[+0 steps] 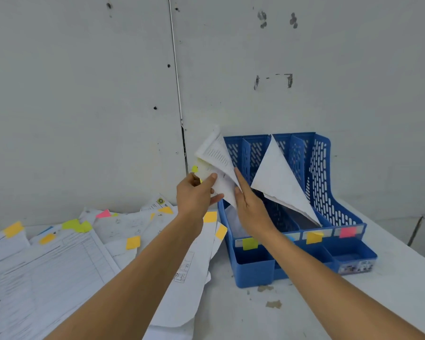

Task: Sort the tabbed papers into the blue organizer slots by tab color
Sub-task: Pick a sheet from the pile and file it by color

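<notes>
L hand (194, 195) pinches a paper (216, 160) w/ a yellow-green tab (194, 168) on its left edge. R hand (249, 207) has flat, straight fingers; it touches the paper's right side & grips nothing. The paper stands tall, long side going up & a bit left, over the left end of the blue organizer (322, 168). The slot w/ the green label (250, 243) is right below, so I think the paper goes down there. L hand is nearer the tab. More papers (84, 253) lie on the surface (255, 315), left side.

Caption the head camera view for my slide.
Left hand holds a lime-tabbed paper at the blue organizer; right hand touches it.
</notes>
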